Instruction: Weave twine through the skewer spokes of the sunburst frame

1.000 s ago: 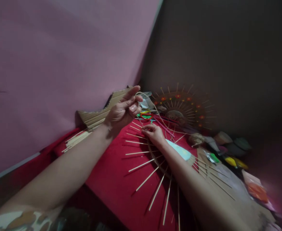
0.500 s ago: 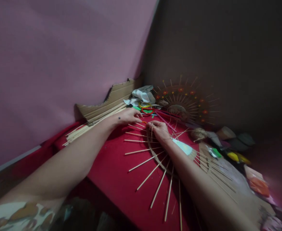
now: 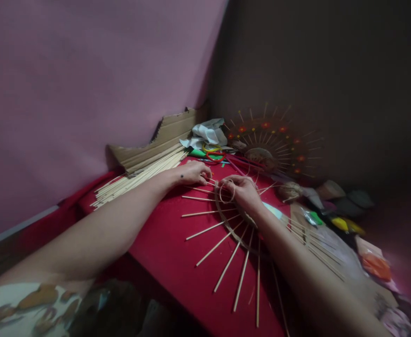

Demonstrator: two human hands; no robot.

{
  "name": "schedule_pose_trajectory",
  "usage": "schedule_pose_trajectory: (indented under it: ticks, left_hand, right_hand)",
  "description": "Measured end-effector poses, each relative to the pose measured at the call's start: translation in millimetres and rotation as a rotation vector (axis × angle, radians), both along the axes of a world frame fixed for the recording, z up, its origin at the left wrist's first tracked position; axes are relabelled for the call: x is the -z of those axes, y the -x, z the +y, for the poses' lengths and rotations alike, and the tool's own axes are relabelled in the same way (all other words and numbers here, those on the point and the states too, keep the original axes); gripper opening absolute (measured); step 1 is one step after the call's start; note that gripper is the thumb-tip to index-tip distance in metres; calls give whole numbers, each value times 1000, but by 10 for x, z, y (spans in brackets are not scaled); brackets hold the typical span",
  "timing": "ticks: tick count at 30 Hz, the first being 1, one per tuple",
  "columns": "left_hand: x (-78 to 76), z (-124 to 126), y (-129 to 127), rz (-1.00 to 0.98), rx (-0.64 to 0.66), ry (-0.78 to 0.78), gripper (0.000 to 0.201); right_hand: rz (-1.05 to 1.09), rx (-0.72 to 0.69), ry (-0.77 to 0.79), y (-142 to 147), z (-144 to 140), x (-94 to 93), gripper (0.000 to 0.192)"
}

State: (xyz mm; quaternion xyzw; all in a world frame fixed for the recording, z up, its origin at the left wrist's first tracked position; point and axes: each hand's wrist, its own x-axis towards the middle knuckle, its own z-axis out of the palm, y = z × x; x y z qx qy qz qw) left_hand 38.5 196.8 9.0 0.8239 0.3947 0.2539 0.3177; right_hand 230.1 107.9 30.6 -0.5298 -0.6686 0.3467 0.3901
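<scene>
A half-round frame of thin wooden sticks, fanned out and bound by a woven twine band (image 3: 230,229), lies in front of me. My left hand (image 3: 196,173) is at its far left edge, fingers curled and closed around the outer end of one stick (image 3: 211,180). Close beside it, my right hand (image 3: 243,189) pinches a strand of twine (image 3: 227,200), which hangs in a loop below the fingers at the band. My right wrist and forearm hide part of the frame's middle.
Loose sticks (image 3: 142,171) lie along torn cardboard (image 3: 152,152) by the wall. Scissors with red handles (image 3: 215,158) and crumpled paper (image 3: 208,133) sit at the back. A finished stick fan with flowers (image 3: 264,135) leans there. A twine ball (image 3: 291,191) and small packets are on the right.
My left hand has shifted slightly right and its fingers have closed at a stick's end. The twine at my right hand now forms a visible loop. The view has moved slightly.
</scene>
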Motion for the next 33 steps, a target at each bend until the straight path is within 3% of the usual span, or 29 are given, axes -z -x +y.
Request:
schedule_pose_trajectory:
  ticks: [7,13,17,21,25,33]
  left_hand:
    - [30,20,-22,-12,-1,-60,15]
    - [14,-16,-37,32,-16,-121,11]
    - [-43,-113,-66,53,-28,-187,25]
    - [-110,-227,-120,13,84,-261,26]
    - [-140,-318,-165,-6,216,-205,17]
    - [-85,-474,-110,100,233,-172,13]
  right_hand:
    - [80,-50,-47,-83,-255,-130,27]
    - [-23,-45,-20,-154,-447,-113,29]
    - [-57,-60,-61,-156,-540,-98,27]
    - [-54,-83,-25,-165,-598,-112,28]
    - [15,-97,16,-185,-635,-162,26]
    - [245,-71,25,-159,-797,-347,25]
